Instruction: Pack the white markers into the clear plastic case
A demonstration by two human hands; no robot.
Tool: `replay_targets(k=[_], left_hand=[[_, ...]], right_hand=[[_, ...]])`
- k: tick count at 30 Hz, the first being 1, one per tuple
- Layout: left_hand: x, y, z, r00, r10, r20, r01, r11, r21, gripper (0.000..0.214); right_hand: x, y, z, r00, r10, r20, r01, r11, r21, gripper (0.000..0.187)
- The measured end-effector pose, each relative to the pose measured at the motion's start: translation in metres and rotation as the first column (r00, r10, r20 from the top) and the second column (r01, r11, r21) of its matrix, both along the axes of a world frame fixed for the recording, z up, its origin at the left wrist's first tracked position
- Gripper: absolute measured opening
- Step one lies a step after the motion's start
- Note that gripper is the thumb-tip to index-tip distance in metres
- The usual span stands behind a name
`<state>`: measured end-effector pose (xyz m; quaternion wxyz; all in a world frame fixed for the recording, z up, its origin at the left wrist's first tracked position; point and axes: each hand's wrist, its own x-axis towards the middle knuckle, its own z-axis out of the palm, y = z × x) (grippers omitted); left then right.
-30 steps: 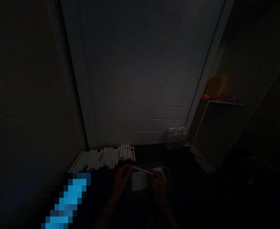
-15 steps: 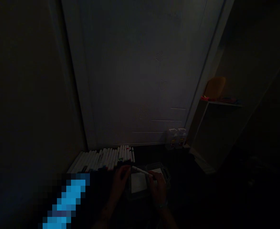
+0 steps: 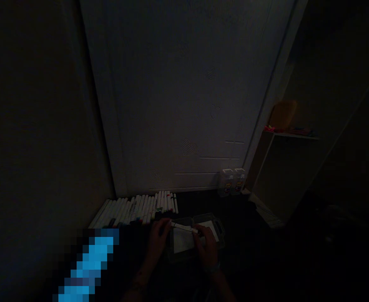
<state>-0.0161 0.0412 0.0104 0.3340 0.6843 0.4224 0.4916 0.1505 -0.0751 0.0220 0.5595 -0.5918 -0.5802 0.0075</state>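
Head view shows me the right hand (image 3: 206, 249) clamped on a white marker (image 3: 183, 227), the left hand (image 3: 159, 241) closed on its other end, above a clear case (image 3: 220, 235), with a row of markers (image 3: 140, 209) beyond the left hand.

Scene recorded very dim and underexposed; no light source seen.
Far door (image 3: 178, 105) faintly lit; left hand (image 3: 157, 245) and right hand (image 3: 206, 251) shadowed; near left obscured by pixelated blue patch (image 3: 90, 264).
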Motion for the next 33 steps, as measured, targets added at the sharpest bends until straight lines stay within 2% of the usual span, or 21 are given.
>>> replay_targets(k=[5,10,17,23,27,30,33], left_hand=[[0.002,-0.001,0.001,1.0,0.02,0.011,-0.02,1.0,0.022,0.036],[0.003,0.001,-0.002,1.0,-0.002,-0.03,0.003,0.999,0.054,0.033],[0.0,-0.006,0.002,0.997,-0.025,-0.07,0.032,0.994,0.101,0.028],[0.005,-0.019,-0.001,0.976,-0.045,-0.211,0.078,0.986,0.149,0.025],[0.002,-0.023,0.004,0.972,-0.006,-0.236,0.039,0.99,0.139,0.027],[-0.005,-0.03,0.01,0.969,0.045,-0.245,-0.014,0.992,0.128,0.04],[-0.009,-0.035,0.005,0.963,0.039,-0.267,-0.007,0.993,0.117,0.048]], right_hand=[[0.001,0.003,-0.002,0.998,-0.042,-0.05,0.042,0.999,0.008,0.021],[0.003,0.007,-0.008,0.981,-0.083,-0.176,0.084,0.996,-0.005,0.023],[0.005,0.007,-0.009,0.97,-0.031,-0.241,0.031,1.0,-0.006,0.029],[0.002,0.01,-0.006,0.982,0.001,-0.191,0.005,1.0,0.029,0.028],[0.007,0.018,-0.009,0.993,-0.003,-0.115,0.006,1.0,0.023,0.026],[0.012,0.02,-0.013,0.993,-0.021,-0.117,0.023,1.0,0.014,0.025],[0.013,0.02,-0.013,0.989,-0.034,-0.147,0.037,0.999,0.016,0.026]])
